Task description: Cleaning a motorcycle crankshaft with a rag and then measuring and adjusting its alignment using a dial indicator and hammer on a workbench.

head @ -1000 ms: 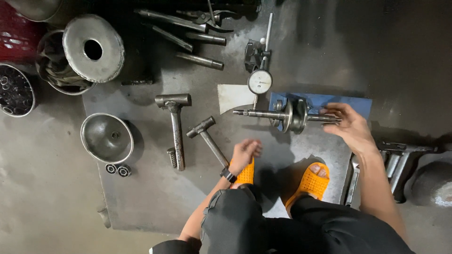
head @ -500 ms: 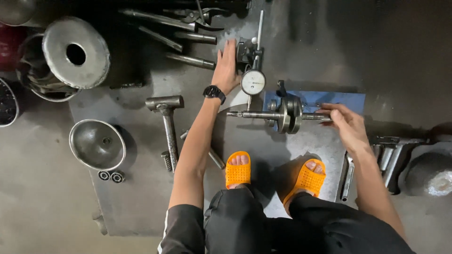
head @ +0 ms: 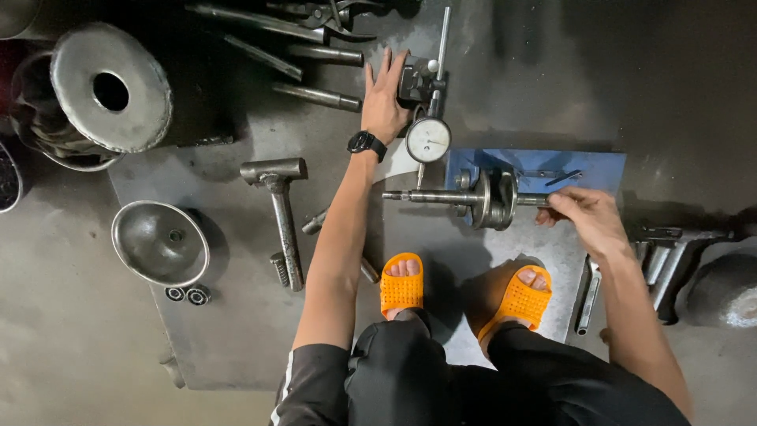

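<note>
Steel lies everywhere on the floor plate [head: 236, 347]. At far left sits a thick disc [head: 110, 88] with a round hole, resting on a dark ring; below it stands a shallow metal bowl [head: 160, 242], with two small bearings [head: 187, 295] just beside its lower edge. Right of these a hammer [head: 280, 213] lies with its head up, and several rods [head: 315, 96] lie at the top.

The left hand [head: 384, 99] reaches up, fingers spread flat, its fingertips touching the dark base [head: 415, 79] of the dial gauge [head: 428, 140]; it grips nothing that can be seen. The gauge's round white face hangs just above the shaft.

The crankshaft [head: 489, 199] lies crosswise on a blue stand [head: 583, 167], its thin end pointing left. The right hand [head: 587, 221] is closed on the shaft's right end, fingers curled over it. Two orange sandals [head: 402, 285] stand below. Wrenches [head: 587, 296] lie at far right.
</note>
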